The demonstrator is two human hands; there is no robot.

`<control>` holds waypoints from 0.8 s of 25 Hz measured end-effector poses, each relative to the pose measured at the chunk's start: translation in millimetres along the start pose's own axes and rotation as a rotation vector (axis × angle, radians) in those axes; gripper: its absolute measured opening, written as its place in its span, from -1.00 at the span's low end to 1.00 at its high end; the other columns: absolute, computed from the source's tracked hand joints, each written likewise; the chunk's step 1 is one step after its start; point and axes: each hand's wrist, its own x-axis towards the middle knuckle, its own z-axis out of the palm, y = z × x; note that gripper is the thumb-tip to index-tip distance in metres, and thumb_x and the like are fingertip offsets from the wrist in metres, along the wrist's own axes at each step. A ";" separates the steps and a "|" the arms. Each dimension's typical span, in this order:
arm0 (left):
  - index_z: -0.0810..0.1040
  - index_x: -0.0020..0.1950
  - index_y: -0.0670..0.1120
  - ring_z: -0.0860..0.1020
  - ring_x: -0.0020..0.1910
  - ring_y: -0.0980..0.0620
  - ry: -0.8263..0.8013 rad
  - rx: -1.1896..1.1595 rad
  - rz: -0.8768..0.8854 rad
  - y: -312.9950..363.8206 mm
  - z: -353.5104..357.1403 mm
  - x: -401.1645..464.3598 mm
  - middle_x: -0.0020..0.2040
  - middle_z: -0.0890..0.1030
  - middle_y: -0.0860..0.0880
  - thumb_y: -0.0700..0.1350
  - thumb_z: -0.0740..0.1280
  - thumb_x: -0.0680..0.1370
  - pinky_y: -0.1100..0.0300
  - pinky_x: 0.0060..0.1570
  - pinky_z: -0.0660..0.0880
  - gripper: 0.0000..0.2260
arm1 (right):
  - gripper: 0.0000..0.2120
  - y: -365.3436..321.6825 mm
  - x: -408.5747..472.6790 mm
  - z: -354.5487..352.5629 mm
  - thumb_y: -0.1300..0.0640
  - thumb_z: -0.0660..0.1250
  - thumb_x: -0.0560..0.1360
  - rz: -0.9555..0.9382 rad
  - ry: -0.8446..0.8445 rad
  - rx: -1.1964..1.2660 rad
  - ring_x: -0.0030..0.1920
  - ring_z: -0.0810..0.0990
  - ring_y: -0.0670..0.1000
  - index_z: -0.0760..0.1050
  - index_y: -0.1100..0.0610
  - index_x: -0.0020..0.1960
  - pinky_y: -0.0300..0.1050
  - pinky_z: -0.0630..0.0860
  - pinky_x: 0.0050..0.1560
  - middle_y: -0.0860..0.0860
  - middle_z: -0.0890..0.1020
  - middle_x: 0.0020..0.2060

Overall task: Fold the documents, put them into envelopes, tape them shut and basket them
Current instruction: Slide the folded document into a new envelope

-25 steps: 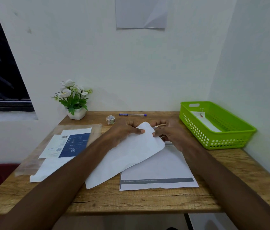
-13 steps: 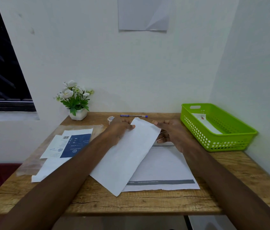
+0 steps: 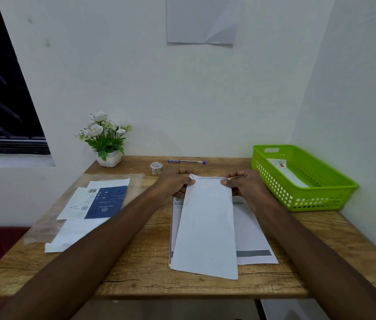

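Envelope (image 3: pixel 205 227), centre frame, lay over a document (image 3: pixel 251 232); I saw left hand (image 3: pixel 177 183) and right hand (image 3: pixel 244 185) fingers pinching its far corners.

potted white flowers (image 3: pixel 105 137), blue pen (image 3: pixel 186 161), dark window (image 3: pixel 2 100)

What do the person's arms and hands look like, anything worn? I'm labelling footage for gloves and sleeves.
Both forearms are bare up to the bottom edge of the picture: no sleeves show. The left hand and the right hand wear no gloves, and no watch or bracelet shows at either wrist. Whether a ring is worn is too small to tell.
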 end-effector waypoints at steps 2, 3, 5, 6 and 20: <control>0.70 0.14 -0.06 0.65 -0.35 0.09 0.038 0.056 0.055 -4.2 1.1 -0.6 -0.18 0.72 -0.07 -0.29 0.46 0.53 0.19 -0.37 0.61 -0.77 | -0.77 2.9 2.8 -0.7 0.45 0.45 0.43 -0.007 -0.004 -0.019 -0.19 0.66 0.17 0.61 0.42 0.09 0.01 0.64 -0.10 0.28 0.68 -0.11; 0.70 0.09 -0.05 0.64 -0.40 0.12 0.075 0.124 0.092 -6.5 1.0 -0.1 -0.19 0.71 -0.05 -0.26 0.50 0.50 0.21 -0.40 0.59 -0.80 | -0.76 3.6 5.1 -1.0 0.46 0.43 0.45 -0.018 -0.026 -0.039 -0.13 0.65 0.19 0.61 0.42 0.12 0.08 0.62 -0.01 0.30 0.67 -0.07; 0.71 0.00 -0.02 0.65 -0.42 0.08 0.166 0.337 0.180 -10.2 1.1 1.1 -0.20 0.70 -0.02 -0.20 0.57 0.44 0.17 -0.42 0.59 -0.82 | -0.79 4.3 7.8 -1.0 0.48 0.36 0.49 -0.054 -0.094 -0.132 -0.06 0.62 0.17 0.63 0.38 0.10 0.09 0.60 0.06 0.27 0.66 -0.04; 0.71 0.00 0.00 0.66 -0.37 0.05 0.202 0.469 0.227 -11.6 1.5 1.5 -0.18 0.69 0.02 -0.16 0.59 0.42 0.15 -0.36 0.61 -0.81 | -0.78 5.0 8.6 -0.7 0.50 0.33 0.50 -0.077 -0.125 -0.205 -0.09 0.61 0.14 0.66 0.33 0.06 0.04 0.60 0.01 0.22 0.67 -0.09; 0.45 0.49 -0.02 0.49 0.32 -0.11 -0.093 1.228 0.385 -18.6 15.7 0.9 0.35 0.57 -0.10 -0.31 0.30 0.48 0.00 0.20 0.51 -0.43 | -0.38 4.9 2.2 13.7 0.45 0.19 0.29 -0.465 -0.165 -1.035 0.20 0.64 0.06 0.69 0.04 0.20 -0.01 0.52 0.25 0.03 0.71 0.17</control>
